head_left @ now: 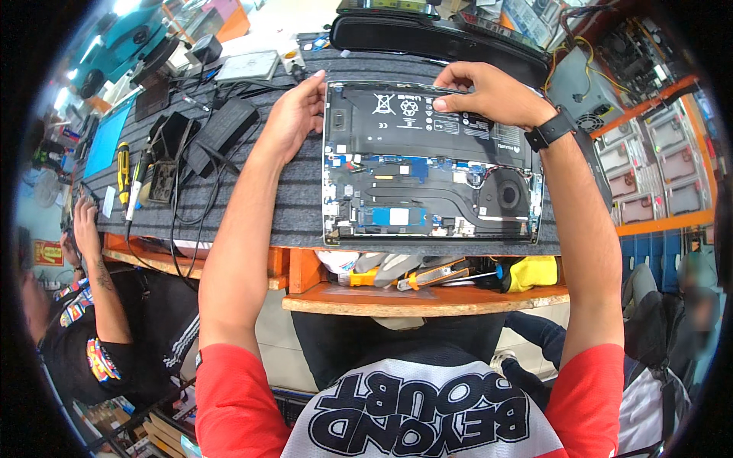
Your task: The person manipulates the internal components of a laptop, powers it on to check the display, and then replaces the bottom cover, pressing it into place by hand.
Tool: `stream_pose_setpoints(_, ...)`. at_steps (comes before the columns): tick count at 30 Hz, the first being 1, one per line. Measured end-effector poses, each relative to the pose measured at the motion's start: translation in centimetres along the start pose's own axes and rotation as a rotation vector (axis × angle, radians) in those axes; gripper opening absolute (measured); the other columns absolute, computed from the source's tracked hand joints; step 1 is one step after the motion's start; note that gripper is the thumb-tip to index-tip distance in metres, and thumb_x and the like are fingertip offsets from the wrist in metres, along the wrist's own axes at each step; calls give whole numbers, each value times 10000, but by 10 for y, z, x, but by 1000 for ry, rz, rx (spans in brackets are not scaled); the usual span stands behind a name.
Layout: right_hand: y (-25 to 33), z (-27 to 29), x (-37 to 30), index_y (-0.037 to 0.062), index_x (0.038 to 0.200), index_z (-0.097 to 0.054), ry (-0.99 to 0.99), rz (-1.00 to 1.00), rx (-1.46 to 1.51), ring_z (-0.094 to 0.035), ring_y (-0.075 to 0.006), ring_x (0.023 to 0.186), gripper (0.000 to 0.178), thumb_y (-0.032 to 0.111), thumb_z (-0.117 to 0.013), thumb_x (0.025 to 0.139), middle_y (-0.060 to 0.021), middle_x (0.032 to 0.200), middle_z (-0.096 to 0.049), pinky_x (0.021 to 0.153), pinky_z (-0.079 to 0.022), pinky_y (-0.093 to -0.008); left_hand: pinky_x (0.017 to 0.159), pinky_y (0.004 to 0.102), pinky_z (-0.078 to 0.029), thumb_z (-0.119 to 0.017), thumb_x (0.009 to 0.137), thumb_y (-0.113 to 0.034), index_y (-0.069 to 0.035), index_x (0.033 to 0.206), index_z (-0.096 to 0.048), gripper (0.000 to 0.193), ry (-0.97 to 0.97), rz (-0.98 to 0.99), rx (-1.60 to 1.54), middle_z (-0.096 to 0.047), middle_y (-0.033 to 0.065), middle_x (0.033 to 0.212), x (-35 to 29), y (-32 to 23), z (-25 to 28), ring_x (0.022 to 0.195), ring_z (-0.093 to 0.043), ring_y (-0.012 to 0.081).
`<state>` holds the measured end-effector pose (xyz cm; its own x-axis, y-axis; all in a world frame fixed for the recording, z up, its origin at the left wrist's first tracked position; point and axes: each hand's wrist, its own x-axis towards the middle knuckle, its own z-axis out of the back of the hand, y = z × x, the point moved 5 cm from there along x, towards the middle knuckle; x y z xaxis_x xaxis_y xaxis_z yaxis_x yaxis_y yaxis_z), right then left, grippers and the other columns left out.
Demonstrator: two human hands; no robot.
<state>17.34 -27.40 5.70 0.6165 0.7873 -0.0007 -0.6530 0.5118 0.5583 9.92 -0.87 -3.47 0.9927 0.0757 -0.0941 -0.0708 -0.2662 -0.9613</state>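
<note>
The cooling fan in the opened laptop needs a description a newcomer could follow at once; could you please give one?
On the grey striped mat, the opened laptop lies between the person's left hand and right hand. Nearer the person than its broad black battery, toward the right edge, sits the cooling fan: a large, dark, round part, unlike the rectangular battery.

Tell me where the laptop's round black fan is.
In the head view, the fan sits near the right edge of the open laptop, just below the black battery.
</note>
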Motion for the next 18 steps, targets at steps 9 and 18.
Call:
stream_pose_setpoints(9,-11,-10,3,-3,1050,-681,8,28,30,-579,-164,852,439,390,-753,868,-70,896,-623,785,-477,-301,619,248,-412,-605,993,-313,-111,951,-650,212,96,4,105,-643,-33,860,0,1,3,750,-579,71)
stream_pose_setpoints(18,-4,-11,-1,-11,1048,-682,-54,-13,6,-607,-185,867,385,343,-694,896,-110,961,-635,808,-497,-310,604,233,-399,-613,992,-291,-119,883,-636,204,99,33,126,-557,-60,764,0,1,1,682,-515,55)
